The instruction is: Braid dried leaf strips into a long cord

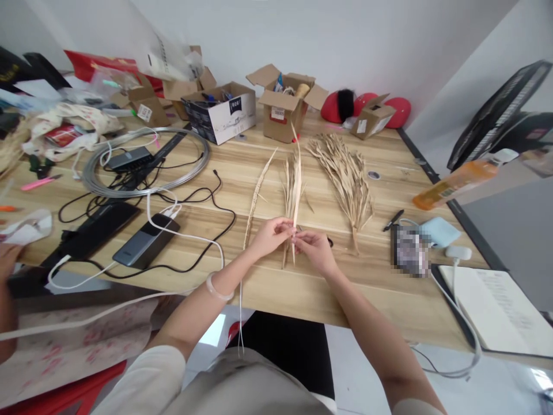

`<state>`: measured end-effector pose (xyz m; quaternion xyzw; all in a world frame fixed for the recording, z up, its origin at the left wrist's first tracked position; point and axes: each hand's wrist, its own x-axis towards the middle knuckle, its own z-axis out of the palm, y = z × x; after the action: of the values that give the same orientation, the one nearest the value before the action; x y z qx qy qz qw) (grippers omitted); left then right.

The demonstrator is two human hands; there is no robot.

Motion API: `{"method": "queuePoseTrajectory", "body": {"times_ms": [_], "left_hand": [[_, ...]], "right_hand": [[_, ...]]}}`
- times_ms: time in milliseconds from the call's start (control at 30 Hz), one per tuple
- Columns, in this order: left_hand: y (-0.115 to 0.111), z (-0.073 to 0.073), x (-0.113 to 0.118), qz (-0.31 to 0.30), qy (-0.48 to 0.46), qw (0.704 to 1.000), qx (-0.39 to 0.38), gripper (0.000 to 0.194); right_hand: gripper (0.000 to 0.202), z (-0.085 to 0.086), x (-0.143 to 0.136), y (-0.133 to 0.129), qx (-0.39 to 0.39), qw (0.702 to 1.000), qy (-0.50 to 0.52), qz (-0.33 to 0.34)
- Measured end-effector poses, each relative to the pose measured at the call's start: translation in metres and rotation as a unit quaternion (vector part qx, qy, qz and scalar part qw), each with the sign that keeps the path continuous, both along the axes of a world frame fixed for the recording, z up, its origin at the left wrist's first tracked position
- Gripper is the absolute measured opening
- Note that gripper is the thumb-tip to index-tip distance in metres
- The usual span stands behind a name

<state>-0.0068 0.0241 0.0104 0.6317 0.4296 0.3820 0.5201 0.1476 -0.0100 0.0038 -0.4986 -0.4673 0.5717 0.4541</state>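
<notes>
Between my two hands stands a long pale dried leaf (298, 178), pinched near its lower end. My left hand (273, 235) grips it from the left, thumb and fingers together. From the right, the fingertips of my right hand (314, 248) are closed on the same leaf. Behind it lie more dried leaf strips (287, 193) on the table. To the left is a narrow braided strip (254, 202), with thin pale strands hanging over the table edge below it. A fan-shaped bundle of dried leaves (345, 178) rests to the right. A small dark item by my right hand is mostly hidden.
A coil of wire (199, 155), black cables and a power bank (146, 239) cover the left. Open cardboard boxes (283, 115) line the back. At right are an orange bottle (455, 183), a pen (393, 220) and an open notebook (496, 311). Another person's arm (6, 288) shows far left.
</notes>
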Motion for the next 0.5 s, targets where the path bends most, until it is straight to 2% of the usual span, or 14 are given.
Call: {"method": "queuePoseTrajectory", "body": {"times_ms": [167,500], "left_hand": [[0.0021,-0.0006,-0.0014,0.041,-0.038,0.998,-0.027,0.016],[0.0059,-0.0065,-0.0034,0.089,-0.062,0.994,-0.033,0.012]], "right_hand": [[0.028,0.0003,-0.0035,-0.0018,-0.004,1.000,-0.014,0.023],[0.025,0.0010,-0.0039,-0.0038,0.012,0.998,-0.031,0.058]]}}
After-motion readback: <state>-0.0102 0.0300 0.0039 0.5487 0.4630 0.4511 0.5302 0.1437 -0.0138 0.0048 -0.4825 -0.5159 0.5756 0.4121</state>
